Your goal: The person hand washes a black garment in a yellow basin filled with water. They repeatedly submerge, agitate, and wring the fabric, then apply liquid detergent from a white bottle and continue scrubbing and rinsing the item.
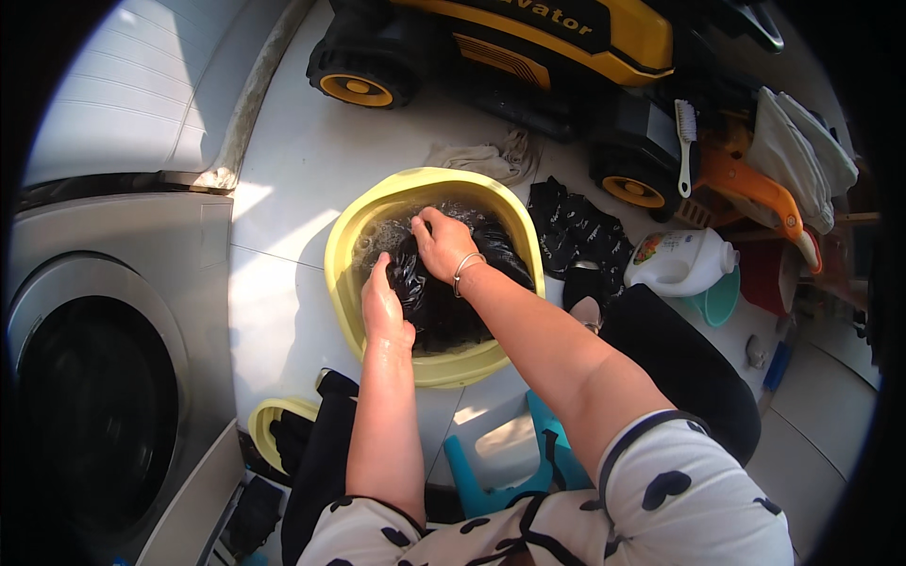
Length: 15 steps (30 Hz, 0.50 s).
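Observation:
A yellow plastic basin stands on the tiled floor with sudsy water and soaked black fabric in it. Over its left part is my left hand, its palm turned inward against the left side of the wet cloth; whether the fingers grip it is unclear. My right hand, with a metal bracelet at the wrist, has its fingers curled at the upper edge of the black fabric. Its fingertips are partly hidden, and a fold of the cloth seems pinched there.
A front-loading washing machine stands at left. Beyond the basin are a toy excavator, a grey cloth and black printed fabric. At right lie a white jug and a scrub brush. A smaller yellow basin holds dark cloth.

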{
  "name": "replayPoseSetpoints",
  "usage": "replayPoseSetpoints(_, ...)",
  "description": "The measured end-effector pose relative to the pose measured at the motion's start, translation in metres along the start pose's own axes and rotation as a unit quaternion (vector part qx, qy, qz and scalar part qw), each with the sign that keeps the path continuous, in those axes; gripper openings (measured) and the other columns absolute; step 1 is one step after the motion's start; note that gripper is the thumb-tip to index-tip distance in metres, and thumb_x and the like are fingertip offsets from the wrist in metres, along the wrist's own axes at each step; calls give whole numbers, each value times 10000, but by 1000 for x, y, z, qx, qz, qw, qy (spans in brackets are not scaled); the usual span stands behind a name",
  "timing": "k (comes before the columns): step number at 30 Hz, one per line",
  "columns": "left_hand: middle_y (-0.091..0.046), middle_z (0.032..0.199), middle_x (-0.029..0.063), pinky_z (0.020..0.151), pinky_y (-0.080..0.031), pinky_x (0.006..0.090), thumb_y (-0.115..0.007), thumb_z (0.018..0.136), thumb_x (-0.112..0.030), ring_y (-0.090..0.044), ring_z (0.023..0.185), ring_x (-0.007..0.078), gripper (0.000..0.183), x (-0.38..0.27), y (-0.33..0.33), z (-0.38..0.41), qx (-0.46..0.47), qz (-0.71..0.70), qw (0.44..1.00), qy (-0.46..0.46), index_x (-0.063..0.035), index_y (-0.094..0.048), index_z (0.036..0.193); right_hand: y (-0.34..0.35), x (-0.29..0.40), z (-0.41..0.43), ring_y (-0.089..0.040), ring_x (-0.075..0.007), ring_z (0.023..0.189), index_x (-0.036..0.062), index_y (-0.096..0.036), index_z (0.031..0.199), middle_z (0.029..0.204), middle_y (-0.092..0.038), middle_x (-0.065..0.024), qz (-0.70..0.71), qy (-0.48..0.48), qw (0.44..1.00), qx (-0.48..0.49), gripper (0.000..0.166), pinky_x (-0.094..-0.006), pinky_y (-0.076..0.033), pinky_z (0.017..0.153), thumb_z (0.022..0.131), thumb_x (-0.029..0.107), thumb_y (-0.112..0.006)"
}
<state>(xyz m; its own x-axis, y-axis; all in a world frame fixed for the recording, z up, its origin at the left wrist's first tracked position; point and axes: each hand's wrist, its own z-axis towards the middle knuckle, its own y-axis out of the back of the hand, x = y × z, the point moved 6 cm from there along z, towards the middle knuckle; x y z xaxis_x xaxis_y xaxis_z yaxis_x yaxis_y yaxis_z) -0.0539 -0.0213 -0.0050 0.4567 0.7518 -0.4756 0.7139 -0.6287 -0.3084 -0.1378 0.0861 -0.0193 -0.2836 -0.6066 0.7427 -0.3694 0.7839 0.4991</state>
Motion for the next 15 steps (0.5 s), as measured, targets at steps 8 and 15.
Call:
replayPoseSetpoints(8,-466,1281,181,999,-417,446,-801,731,-198,-483,1190,367,854,-15,24,32,-28,568,737,-366,-138,-321,1434,18,-35,-34,-521,-369,1125,136,-528,1306,1247,-522,-188,-38,56,994,-85,483,-417,-429,980,903,392,-601)
replayPoseSetpoints(15,-477,1320,235,984,-429,475,-692,804,-116,-465,1208,447,771,19,36,63,-69,733,623,-267,-190,-296,1462,-26,-31,-24,-521,-384,1151,134,-485,1336,1258,-521,-189,-249,-3,967,52,517,-439,-426,986,871,310,-627)
